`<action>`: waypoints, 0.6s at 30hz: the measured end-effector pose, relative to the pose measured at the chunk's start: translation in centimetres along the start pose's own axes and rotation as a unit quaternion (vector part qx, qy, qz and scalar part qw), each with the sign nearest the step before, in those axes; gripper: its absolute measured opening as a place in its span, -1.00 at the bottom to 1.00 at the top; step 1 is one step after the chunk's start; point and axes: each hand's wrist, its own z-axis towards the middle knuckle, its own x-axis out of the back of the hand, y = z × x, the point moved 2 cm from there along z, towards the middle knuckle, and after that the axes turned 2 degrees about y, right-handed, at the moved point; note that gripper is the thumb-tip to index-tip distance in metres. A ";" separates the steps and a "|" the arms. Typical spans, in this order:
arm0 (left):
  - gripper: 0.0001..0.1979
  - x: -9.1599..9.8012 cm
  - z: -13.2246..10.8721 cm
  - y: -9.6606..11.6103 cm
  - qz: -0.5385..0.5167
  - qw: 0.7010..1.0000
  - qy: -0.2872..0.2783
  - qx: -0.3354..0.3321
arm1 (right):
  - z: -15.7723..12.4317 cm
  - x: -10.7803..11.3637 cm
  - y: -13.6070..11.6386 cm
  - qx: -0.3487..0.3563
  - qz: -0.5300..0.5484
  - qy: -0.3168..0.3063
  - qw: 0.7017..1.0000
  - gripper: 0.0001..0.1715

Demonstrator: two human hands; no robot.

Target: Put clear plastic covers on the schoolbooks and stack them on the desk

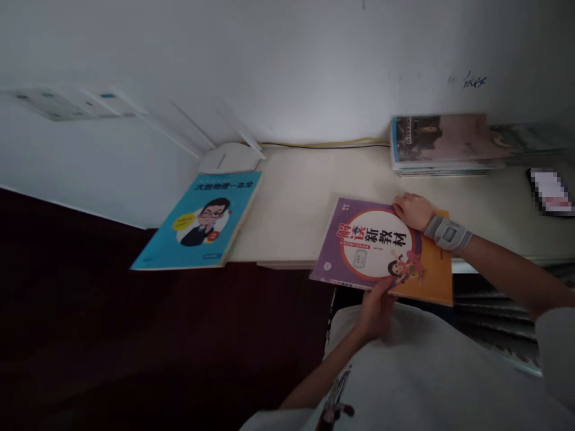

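A purple and orange book [330, 251] with a white circle on its cover lies tilted over the front part of the white table, its near edge sticking out past the tabletop. My left hand [378, 308] grips that near edge, thumb on the cover and fingers hidden underneath. At the far edge, my right hand [415, 211] is curled on the same book, with a grey band around the wrist. A blue book [179, 209] with a cartoon figure rests at the table's left end, partly overhanging.
A white router [231, 157] with antennas stands behind the blue book, and cables [323, 145] run along the wall. A stack of books [438, 143] sits at the back right. Beside it is a phone [550, 191]. The table's front edge [287, 263] borders a dark floor.
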 end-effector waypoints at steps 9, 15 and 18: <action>-0.53 4.3 0.8 2.5 0.102 0.992 -0.074 -0.020 | -4.1 0.4 1.0 -0.023 0.303 0.011 0.953 -0.53; -0.51 4.0 2.8 9.1 0.223 0.964 -0.131 -0.062 | -4.9 2.0 1.1 -0.081 0.641 -0.047 0.762 -0.35; -0.47 2.8 4.4 12.8 0.208 0.965 -0.149 -0.055 | -5.9 2.2 1.0 -0.118 0.737 0.005 0.665 -0.42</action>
